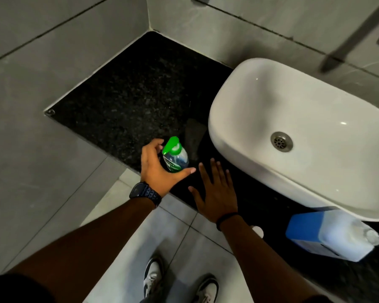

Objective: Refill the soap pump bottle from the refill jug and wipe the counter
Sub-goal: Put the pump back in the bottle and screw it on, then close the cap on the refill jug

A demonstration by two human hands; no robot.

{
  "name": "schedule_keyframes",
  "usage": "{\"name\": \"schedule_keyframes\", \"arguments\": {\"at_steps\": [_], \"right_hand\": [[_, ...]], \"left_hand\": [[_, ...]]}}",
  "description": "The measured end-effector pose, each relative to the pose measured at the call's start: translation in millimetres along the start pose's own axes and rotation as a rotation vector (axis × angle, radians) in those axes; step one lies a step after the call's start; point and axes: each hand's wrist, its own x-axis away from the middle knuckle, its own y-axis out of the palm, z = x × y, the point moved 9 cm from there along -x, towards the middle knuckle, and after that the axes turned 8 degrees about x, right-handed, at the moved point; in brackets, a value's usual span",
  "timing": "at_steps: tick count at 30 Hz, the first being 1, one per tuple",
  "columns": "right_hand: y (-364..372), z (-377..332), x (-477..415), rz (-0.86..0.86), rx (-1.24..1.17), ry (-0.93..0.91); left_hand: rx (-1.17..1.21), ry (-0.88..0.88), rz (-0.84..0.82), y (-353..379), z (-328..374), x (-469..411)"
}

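Black granite counter [127, 95], pump bottle [175, 157] standing near its front edge.
Left hand [155, 167] curled loosely round the bottle, grip not closed; right hand [214, 193] flat, spread, empty beside it. Refill jug [328, 235] lay uncapped by the basin [293, 127]; a careless nudge could have toppled either.

Left hand [157, 169] cupped; right hand [214, 193] flat

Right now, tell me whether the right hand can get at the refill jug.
Probably yes. The right hand lies flat and empty on the counter, and nothing stands between it and the refill jug further right.
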Motion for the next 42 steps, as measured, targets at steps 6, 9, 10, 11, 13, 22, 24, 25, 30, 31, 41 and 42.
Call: {"name": "schedule_keyframes", "arguments": {"at_steps": [6,9,10,11,13,22,24,25,30,31,41,42], "right_hand": [[-31.6,-5.1,3.4,0.054,-0.126,-0.014],[-66.5,-5.1,8.4,0.16,-0.177,-0.03],[-78.7,-3.6,11.7,0.194,-0.173,-0.043],[-90.9,0.0,16.1,0.223,-0.162,-0.054],[-116.0,11.3,24.0,0.274,-0.165,-0.058],[-231.8,152.2,113.6,0.712,-0.276,0.283],[-232.2,186.3,140.1,0.722,-0.334,0.401],[-228.7,200.6,154.7,0.72,-0.364,0.449],[-171.4,233.5,192.5,0.409,-0.613,0.477],[-158.6,233.2,193.9,0.335,-0.653,0.463],[-115.0,237.4,184.7,0.252,-0.661,0.472],[-114.6,236.5,183.6,0.255,-0.685,0.464]], "left_hand": [[-0.097,0.006,0.129,-21.2,15.2,21.5],[0.02,-0.079,0.099,-21.5,15.5,38.6],[0.053,-0.098,0.074,-18.4,17.2,46.4],[0.071,-0.103,0.046,-13.8,21.0,54.8],[0.086,-0.089,-0.01,-1.3,31.3,68.3],[-0.174,-0.009,-0.533,130.1,86.8,118.0],[-0.248,-0.039,-0.677,154.9,83.5,134.6],[-0.278,-0.052,-0.736,165.2,81.9,142.2],[-0.466,-0.035,-0.908,196.3,76.4,165.6],[-0.49,-0.013,-0.918,198.8,76.8,167.6],[-0.404,-0.059,-0.794,189.9,80.3,160.8],[-0.331,-0.08,-0.753,186.1,85.1,158.0]]}}
